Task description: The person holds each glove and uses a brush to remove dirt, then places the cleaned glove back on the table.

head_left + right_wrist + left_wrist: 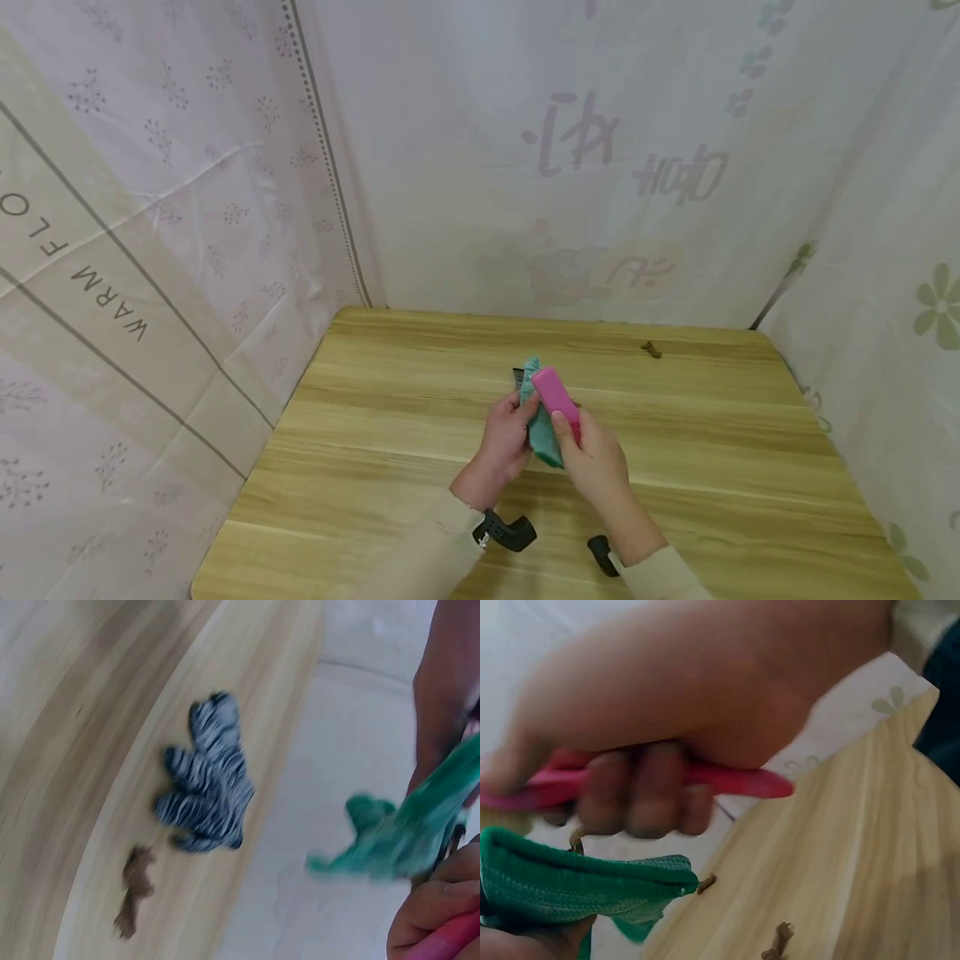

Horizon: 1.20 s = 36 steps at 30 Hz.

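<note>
In the head view my left hand (506, 437) holds a green, teal-tinted soft fabric piece (546, 442) over the table. Its knitted texture and darker green edge show in the left wrist view; its exact kind cannot be told. My right hand (600, 462) grips a pink brush (553, 390) by the handle, fingers curled round it. Pale bristles (506, 821) face down just above the green fabric (585, 885); whether they touch it is unclear. A grey-and-black striped soft toy (214, 776) lies on the table, mostly hidden behind the hands in the head view.
A small brown twisted piece (652, 350) lies near the back right of the wood-grain table (712, 467). Patterned curtains (450, 167) hang behind the table and at both sides. Black wrist mounts (510, 533) sit on both forearms.
</note>
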Available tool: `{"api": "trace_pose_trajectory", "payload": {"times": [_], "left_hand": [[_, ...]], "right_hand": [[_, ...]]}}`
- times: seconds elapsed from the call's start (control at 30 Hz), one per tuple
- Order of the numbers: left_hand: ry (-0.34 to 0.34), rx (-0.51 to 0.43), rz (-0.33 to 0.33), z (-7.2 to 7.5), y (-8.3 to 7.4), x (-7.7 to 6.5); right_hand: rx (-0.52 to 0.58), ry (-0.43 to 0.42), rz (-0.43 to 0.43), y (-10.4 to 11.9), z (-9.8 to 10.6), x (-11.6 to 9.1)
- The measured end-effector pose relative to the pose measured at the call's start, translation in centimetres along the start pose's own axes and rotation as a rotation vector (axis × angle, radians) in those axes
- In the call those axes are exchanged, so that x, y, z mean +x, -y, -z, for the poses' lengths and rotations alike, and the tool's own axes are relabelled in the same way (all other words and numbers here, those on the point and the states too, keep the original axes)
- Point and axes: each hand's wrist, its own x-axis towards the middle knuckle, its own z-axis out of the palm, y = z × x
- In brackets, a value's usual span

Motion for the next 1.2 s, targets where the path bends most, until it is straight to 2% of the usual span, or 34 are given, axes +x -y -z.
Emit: {"api": "trace_pose_trajectory", "payload": {"times": [0.13,0.23,0.37,0.53,0.83,1.2], "left_hand": [[-0.043,0.068,-0.005,-0.7,0.1,-0.4],[-0.059,0.111,-0.005,-0.8,0.0,-0.6],[-0.064,0.121,-0.013,-0.5,-0.1,-0.5],[-0.056,0.093,-0.009,-0.1,0.4,-0.4],[-0.076,0.112,-0.006,0.4,0.4,-0.4],[-0.102,0.127,-0.011,0.3,0.4,-0.3]], "right_hand": [[-0.038,-0.020,0.037,0.5,-0.5,-0.1],[-0.113,-0.055,0.059,-0.1,-0.8,-0.1],[-0.187,-0.055,0.072,-1.3,-0.7,0.0],[-0.199,-0.038,0.070,-2.0,-0.4,-0.1],[-0.248,-0.057,0.126,-2.3,-0.3,0.0],[-0.334,-0.022,0.141,-2.5,0.1,0.2]]}}
